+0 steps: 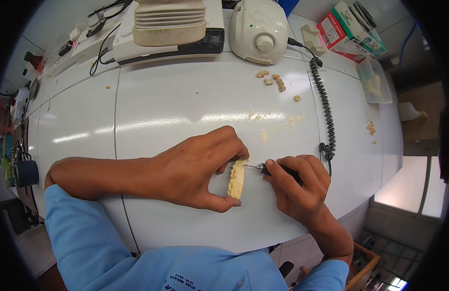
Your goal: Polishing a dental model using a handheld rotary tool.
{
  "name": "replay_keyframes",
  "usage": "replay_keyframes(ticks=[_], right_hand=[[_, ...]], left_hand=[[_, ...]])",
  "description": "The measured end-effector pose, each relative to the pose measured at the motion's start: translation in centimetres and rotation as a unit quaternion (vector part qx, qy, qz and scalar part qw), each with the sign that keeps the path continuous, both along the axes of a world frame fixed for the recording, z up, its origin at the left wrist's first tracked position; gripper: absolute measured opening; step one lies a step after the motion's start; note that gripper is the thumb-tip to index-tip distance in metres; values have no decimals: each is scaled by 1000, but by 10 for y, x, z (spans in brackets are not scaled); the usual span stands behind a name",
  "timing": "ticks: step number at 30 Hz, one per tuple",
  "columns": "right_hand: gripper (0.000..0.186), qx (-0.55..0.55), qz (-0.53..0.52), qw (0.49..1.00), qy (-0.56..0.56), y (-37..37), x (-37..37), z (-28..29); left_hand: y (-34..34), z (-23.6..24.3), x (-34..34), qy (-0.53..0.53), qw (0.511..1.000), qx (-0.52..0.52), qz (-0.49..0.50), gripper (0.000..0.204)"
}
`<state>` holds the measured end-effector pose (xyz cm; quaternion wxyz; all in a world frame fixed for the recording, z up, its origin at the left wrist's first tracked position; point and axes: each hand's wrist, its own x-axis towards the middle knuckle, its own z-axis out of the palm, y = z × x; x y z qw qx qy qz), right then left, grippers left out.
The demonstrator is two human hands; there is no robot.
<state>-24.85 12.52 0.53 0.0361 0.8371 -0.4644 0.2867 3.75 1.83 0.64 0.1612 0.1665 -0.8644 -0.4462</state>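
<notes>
A pale yellow dental cast (237, 180) with a row of teeth along its left side stands between the fingers and thumb of my left hand (195, 167). The thumb presses its near end and the fingers its far end. My right hand (300, 189) grips a black rotary handpiece (288, 173) like a pen. Its thin metal bur points left, and the tip meets or nearly meets the upper right part of the cast; contact cannot be made out exactly.
Small tooth-coloured pieces (277, 83) and pale shavings (292, 121) lie beyond my hands. A white control unit (259, 31) with a knob stands at the back, its coiled black cord (326, 106) running down the right. A plastic container (373, 82) sits far right; a bellows-topped machine (168, 29) stands back left.
</notes>
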Motion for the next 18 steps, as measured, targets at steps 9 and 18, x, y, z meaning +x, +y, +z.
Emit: replay_keyframes(ticks=[9, 18], right_hand=[[38, 3, -4, 1000, 2, 1, 0, 1], [35, 1, -6, 1000, 8, 1, 0, 0]], left_hand=[[1, 1, -1, 0, 1000, -3, 10, 76], [1, 0, -1, 0, 1000, 6, 14, 76]])
